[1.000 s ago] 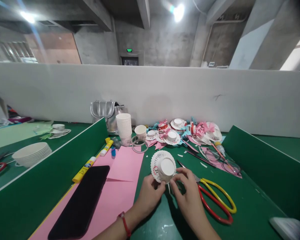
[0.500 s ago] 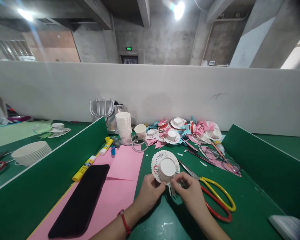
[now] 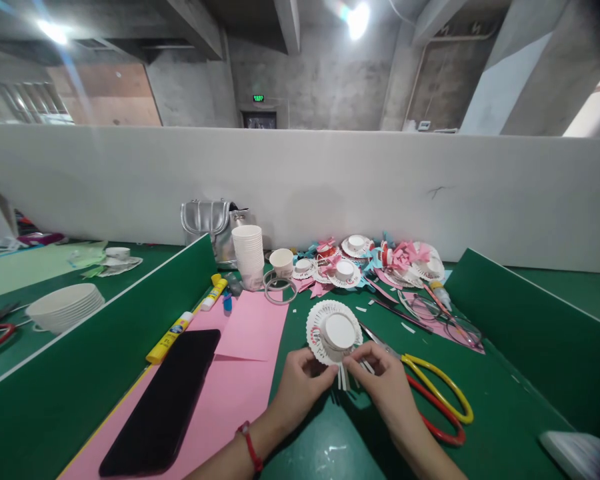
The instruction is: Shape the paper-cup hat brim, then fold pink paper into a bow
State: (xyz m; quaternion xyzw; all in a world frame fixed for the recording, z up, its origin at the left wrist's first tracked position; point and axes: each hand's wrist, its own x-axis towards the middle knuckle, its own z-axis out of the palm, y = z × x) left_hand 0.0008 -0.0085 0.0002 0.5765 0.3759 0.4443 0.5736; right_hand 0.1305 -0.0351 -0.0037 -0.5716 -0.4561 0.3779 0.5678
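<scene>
An upturned white paper cup (image 3: 336, 332), its wall cut into strips that fan out like a brim, sits on the green table (image 3: 485, 427). My left hand (image 3: 300, 388) pinches the near left edge of the fan. My right hand (image 3: 383, 387) pinches a few of the straight strips that hang down at the near edge. Both hands have their fingers closed on the paper. Red-and-yellow scissors (image 3: 433, 399) lie just right of my right hand.
A black phone (image 3: 163, 399) lies on pink paper (image 3: 240, 373) beside glue sticks (image 3: 173, 337). A cup stack (image 3: 249, 257), a silver bag (image 3: 211, 225) and several finished paper hats (image 3: 370, 261) stand at the back. Green dividers (image 3: 530, 333) flank the space. White plates (image 3: 64, 307) sit left.
The cut cup has shifted slightly right and turned a little. My right hand has moved down along the hanging strips; my left hand keeps its pinch.
</scene>
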